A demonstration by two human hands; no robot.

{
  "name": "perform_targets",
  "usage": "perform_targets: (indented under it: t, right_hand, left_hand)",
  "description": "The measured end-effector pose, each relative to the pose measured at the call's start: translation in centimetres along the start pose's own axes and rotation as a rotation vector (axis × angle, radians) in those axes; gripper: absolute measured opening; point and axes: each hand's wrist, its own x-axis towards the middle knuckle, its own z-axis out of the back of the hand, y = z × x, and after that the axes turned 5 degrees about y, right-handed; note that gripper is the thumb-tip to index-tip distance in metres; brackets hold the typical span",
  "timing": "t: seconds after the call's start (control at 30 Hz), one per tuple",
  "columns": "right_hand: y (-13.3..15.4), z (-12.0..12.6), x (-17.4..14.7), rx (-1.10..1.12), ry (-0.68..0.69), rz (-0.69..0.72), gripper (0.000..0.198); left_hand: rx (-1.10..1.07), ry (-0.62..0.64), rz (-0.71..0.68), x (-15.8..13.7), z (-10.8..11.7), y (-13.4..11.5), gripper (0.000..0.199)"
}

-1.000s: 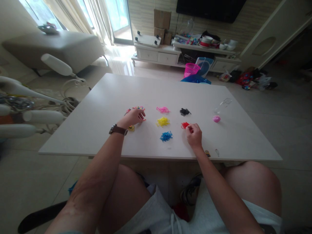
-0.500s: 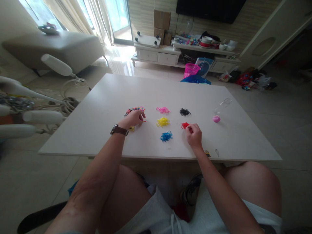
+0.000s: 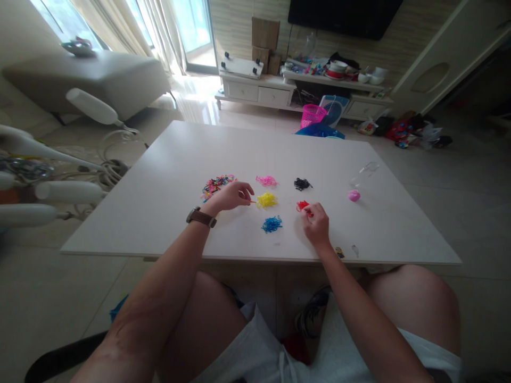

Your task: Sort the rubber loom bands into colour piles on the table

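My left hand point(image 3: 235, 196) is pinched on a small red rubber band point(image 3: 253, 201), just left of the yellow rubber bands point(image 3: 266, 200). A mixed heap of coloured rubber bands point(image 3: 215, 184) lies behind that wrist, partly covered. At the red rubber bands point(image 3: 302, 205), my right hand point(image 3: 316, 221) has its fingertips closed at the pile's near edge; what they grip, if anything, is too small to make out. Separate piles of pink rubber bands point(image 3: 266, 181), black rubber bands point(image 3: 303, 184) and blue rubber bands point(image 3: 272, 224) surround these on the white table point(image 3: 159, 159).
On the right side of the table are a pink ball-like object point(image 3: 354, 196) and a clear plastic container point(image 3: 366, 171). A small yellow figure point(image 3: 339, 252) and a clear piece point(image 3: 355, 250) lie by the front edge. White rounded chair-like parts point(image 3: 91, 106) stand at left.
My left hand has moved right, away from the mixed heap to beside the yellow pile, carrying the red rubber band. My right hand has stayed at the red pile with only a slight shift.
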Motion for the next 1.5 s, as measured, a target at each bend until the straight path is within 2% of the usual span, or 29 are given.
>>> perform_targets:
  t: [0.13, 0.3, 0.53, 0.7, 0.9, 1.03, 1.17, 1.23, 1.33, 1.5]
  right_hand:
    - [0.3, 0.0, -0.3, -0.020, 0.048, 0.137, 0.010]
    - [0.3, -0.1, -0.5, -0.013, 0.071, 0.215, 0.009]
    - [2.9, -0.1, 0.0, 0.086, 0.159, 0.217, 0.008]
    - [5.1, -1.0, 0.9, 0.168, 0.235, 0.209, 0.016]
    - [6.2, -1.5, 0.9, 0.277, 0.212, 0.137, 0.011]
    - [4.6, -0.6, 1.0, 0.212, 0.125, 0.095, 0.010]
    - [0.7, 0.7, 1.0, 0.066, -0.118, -0.082, 0.012]
    - [-1.2, 1.1, 0.8, 0.013, -0.181, -0.135, 0.012]
    - [-2.7, 1.2, 0.4, 0.012, -0.193, -0.195, 0.012]
    - [-2.8, 0.9, 0.1, 0.017, -0.193, -0.231, 0.009]
  left_hand:
    - [-0.191, 0.058, -0.036, 0.2, -1.8, -1.4, 0.028]
    - [-0.317, 0.129, -0.069, 0.6, -3.6, -2.3, 0.032]
    - [-0.355, 0.148, -0.092, 0.9, -4.1, -2.8, 0.030]
    - [-0.361, 0.153, -0.104, 0.7, -4.3, -2.9, 0.029]
    - [-0.394, 0.173, -0.121, 0.8, -4.5, -2.8, 0.032]
    - [-0.422, 0.135, -0.091, 0.9, -4.6, -2.7, 0.029]
    - [-0.467, 0.046, -0.054, 1.2, -4.5, -2.3, 0.029]
    - [-0.497, 0.002, -0.037, 1.3, -4.5, -2.1, 0.029]
    - [-0.532, -0.035, 0.000, 1.5, -4.4, -1.9, 0.030]
    - [-0.655, -0.067, 0.055, 1.9, -4.4, -1.6, 0.031]
